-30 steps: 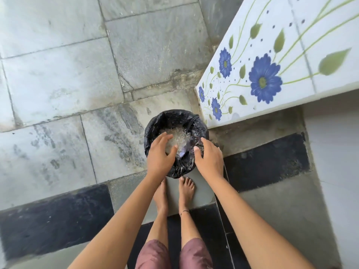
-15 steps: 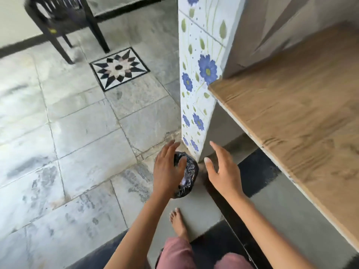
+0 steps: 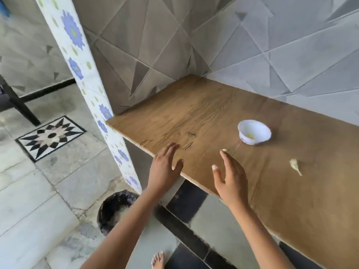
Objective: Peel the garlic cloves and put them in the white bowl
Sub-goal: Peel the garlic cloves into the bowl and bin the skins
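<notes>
L hand (image 3: 165, 167) & R hand (image 3: 231, 179) both empty, fingers spread, loose, over near edge of wooden counter (image 3: 194, 117). One garlic clove (image 3: 295, 166) lies on the counter right of R hand, apart from white bowl (image 3: 256, 141), which has a pale bit inside. Step, prob.: fetching next clove. Next move needs R hand to reach right and take a fingertip pinch.
</notes>
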